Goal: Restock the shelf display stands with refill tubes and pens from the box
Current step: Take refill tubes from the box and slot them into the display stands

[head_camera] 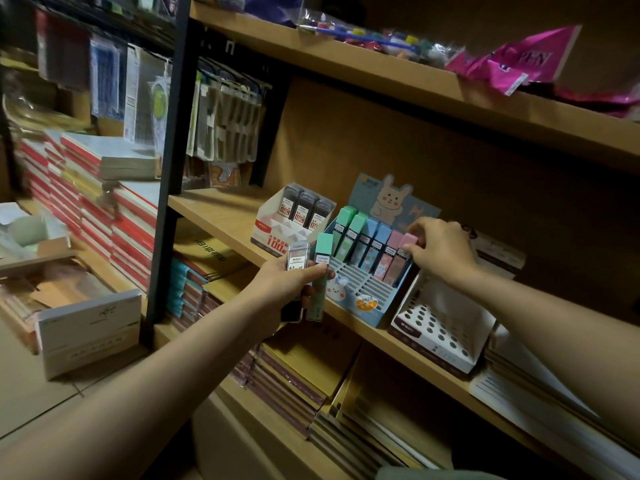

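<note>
Spanning the view, the wooden shelf [221, 216] carries three display stands along its front edge, with the board of the shelf above well clear overhead. Largest of the stands is the blue bunny display stand [372, 303], whose back row holds green, blue and pink refill tubes upright; its front slots are bare. To its left stands the white lead stand [273, 242] with three dark tubes at the back, and to its right the dotted pen stand [436, 327], holes unfilled.

The right hand [441, 249] has its grip pinched on the pink refill tube [403, 252] at the right end of that row, apparently seating it in its slot. The left hand [289, 284] grips the spare stock just before the shelf edge: a green refill tube [320, 275] and a clear lead case [297, 256].

Next likely comes the green tube, needing a handover and a straight drop into a slot; the pen stand crowds the right.
</note>
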{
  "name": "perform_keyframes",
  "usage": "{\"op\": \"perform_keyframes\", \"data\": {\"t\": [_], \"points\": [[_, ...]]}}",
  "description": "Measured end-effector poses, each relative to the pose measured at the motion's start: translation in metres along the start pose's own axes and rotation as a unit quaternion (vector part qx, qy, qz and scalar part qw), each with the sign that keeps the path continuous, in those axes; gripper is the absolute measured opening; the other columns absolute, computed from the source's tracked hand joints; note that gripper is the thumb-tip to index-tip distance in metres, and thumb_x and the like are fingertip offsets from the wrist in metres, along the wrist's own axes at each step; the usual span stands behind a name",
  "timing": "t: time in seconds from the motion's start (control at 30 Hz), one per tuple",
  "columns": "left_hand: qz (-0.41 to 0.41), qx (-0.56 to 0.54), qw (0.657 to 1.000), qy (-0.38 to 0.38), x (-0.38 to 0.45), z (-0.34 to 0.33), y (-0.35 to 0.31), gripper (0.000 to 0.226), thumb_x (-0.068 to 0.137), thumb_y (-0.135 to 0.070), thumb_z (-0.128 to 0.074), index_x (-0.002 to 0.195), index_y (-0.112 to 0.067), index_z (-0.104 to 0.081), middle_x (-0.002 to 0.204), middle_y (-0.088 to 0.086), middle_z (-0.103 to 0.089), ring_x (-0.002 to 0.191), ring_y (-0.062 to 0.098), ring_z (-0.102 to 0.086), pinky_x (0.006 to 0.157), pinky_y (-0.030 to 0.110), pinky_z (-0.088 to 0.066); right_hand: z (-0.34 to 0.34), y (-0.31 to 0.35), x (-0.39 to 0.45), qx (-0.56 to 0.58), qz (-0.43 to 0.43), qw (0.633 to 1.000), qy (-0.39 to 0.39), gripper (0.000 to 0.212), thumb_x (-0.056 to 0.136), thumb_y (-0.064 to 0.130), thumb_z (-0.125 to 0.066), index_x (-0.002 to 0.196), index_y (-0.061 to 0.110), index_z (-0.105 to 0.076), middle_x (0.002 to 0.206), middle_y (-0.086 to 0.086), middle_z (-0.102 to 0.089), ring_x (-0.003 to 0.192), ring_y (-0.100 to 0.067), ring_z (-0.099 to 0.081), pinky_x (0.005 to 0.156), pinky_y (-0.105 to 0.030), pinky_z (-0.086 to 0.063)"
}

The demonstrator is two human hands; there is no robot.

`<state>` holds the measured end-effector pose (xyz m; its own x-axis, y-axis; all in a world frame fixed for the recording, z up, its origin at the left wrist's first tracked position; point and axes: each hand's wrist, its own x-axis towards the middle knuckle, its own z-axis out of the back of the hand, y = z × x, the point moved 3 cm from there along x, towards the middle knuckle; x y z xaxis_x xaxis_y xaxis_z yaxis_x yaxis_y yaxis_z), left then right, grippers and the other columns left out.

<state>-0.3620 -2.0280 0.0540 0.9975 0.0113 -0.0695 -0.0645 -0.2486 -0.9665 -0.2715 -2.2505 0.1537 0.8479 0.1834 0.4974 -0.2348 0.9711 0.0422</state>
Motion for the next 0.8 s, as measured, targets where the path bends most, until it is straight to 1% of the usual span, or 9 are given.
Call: {"op": "perform_keyframes", "data": {"t": [0.1, 0.17, 0.47, 0.53, 0.6, 0.63, 0.7, 0.73, 0.8], "points": [[0.005, -0.008, 1.000, 0.005, 0.000, -0.002, 0.001, 0.022, 0.090, -0.023, -0.066, 0.111, -0.014, -0.066, 0.073, -0.007, -0.071, 0.071, 0.010, -0.052, 0.051, 0.018, -0.043, -0.002, 0.001, 0.000, -0.069, -0.002, 0.998, -0.014, 0.026, 0.084, 0.028, -0.073, 0.103, 0.015, -0.061, 0.098, -0.007, -0.067, 0.091, -0.026, -0.064, 0.078, -0.044, -0.056], [0.005, -0.006, 1.000, 0.011, -0.001, -0.002, 0.002, 0.022, 0.090, -0.023, -0.066, 0.110, -0.014, -0.066, 0.065, -0.012, -0.071, 0.069, 0.008, -0.052, 0.047, 0.015, -0.043, -0.002, 0.004, 0.000, -0.124, 0.012, 0.992, -0.027, 0.025, 0.083, 0.029, -0.074, 0.099, 0.014, -0.062, 0.101, -0.007, -0.062, 0.093, -0.027, -0.062, 0.077, -0.044, -0.056], [-0.019, 0.001, 1.000, 0.002, 0.001, 0.003, 0.002, 0.018, 0.089, -0.023, -0.067, 0.105, -0.015, -0.069, 0.091, -0.002, -0.074, 0.068, 0.009, -0.053, 0.048, 0.015, -0.044, -0.007, 0.011, -0.006, -0.195, 0.025, 0.980, -0.005, 0.024, 0.092, 0.032, -0.062, 0.103, 0.012, -0.067, 0.122, -0.012, -0.053, 0.103, -0.030, -0.057, 0.078, -0.042, -0.051], [-0.030, 0.009, 0.999, 0.006, 0.002, 0.005, 0.001, 0.017, 0.089, -0.024, -0.068, 0.103, -0.014, -0.070, 0.079, -0.007, -0.074, 0.065, 0.007, -0.055, 0.048, 0.014, -0.045, -0.003, 0.016, -0.009, -0.116, 0.032, 0.993, -0.021, 0.028, 0.095, 0.028, -0.057, 0.118, 0.014, -0.062, 0.123, -0.009, -0.051, 0.100, -0.025, -0.057, 0.079, -0.038, -0.052], [-0.042, 0.014, 0.999, 0.013, 0.003, 0.007, 0.000, 0.018, 0.088, -0.024, -0.069, 0.104, -0.014, -0.070, 0.073, -0.010, -0.073, 0.060, 0.002, -0.058, 0.049, 0.014, -0.045, 0.000, 0.029, -0.013, 0.045, 0.028, 0.999, 0.002, 0.032, 0.095, 0.029, -0.057, 0.126, 0.020, -0.059, 0.115, -0.001, -0.054, 0.091, -0.012, -0.058, 0.074, -0.025, -0.050], [-0.049, 0.018, 0.998, 0.018, 0.003, 0.008, 0.000, 0.019, 0.088, -0.024, -0.069, 0.104, -0.015, -0.069, 0.078, -0.008, -0.074, 0.058, 0.000, -0.059, 0.051, 0.015, -0.046, 0.000, 0.039, -0.015, 0.145, 0.017, 0.988, 0.042, 0.030, 0.095, 0.031, -0.059, 0.123, 0.022, -0.060, 0.109, 0.003, -0.058, 0.083, -0.008, -0.060, 0.069, -0.020, -0.049], [-0.065, 0.035, 0.997, 0.025, 0.005, 0.009, 0.000, 0.017, 0.088, -0.024, -0.068, 0.104, -0.017, -0.068, 0.090, -0.005, -0.075, 0.068, 0.001, -0.064, 0.059, 0.019, -0.050, -0.001, 0.064, -0.023, 0.343, -0.004, 0.927, 0.150, 0.031, 0.092, 0.032, -0.063, 0.121, 0.021, -0.063, 0.101, 0.003, -0.066, 0.076, -0.009, -0.069, 0.064, -0.020, -0.055], [-0.073, 0.046, 0.996, 0.026, 0.006, 0.010, 0.000, 0.015, 0.088, -0.025, -0.068, 0.102, -0.019, -0.068, 0.093, -0.004, -0.075, 0.076, 0.005, -0.066, 0.064, 0.021, -0.051, -0.002, 0.076, -0.027, 0.385, 0.005, 0.905, 0.181, 0.034, 0.091, 0.031, -0.066, 0.123, 0.021, -0.062, 0.100, 0.001, -0.068, 0.079, -0.009, -0.070, 0.067, -0.022, -0.058], [-0.083, 0.059, 0.994, 0.025, 0.007, 0.011, 0.000, 0.012, 0.088, -0.025, -0.068, 0.099, -0.021, -0.068, 0.094, -0.006, -0.075, 0.087, 0.011, -0.068, 0.068, 0.023, -0.052, -0.002, 0.094, -0.032, 0.375, 0.049, 0.905, 0.194, 0.037, 0.088, 0.029, -0.069, 0.123, 0.024, -0.060, 0.102, -0.001, -0.067, 0.084, -0.013, -0.071, 0.075, -0.030, -0.060]]}}
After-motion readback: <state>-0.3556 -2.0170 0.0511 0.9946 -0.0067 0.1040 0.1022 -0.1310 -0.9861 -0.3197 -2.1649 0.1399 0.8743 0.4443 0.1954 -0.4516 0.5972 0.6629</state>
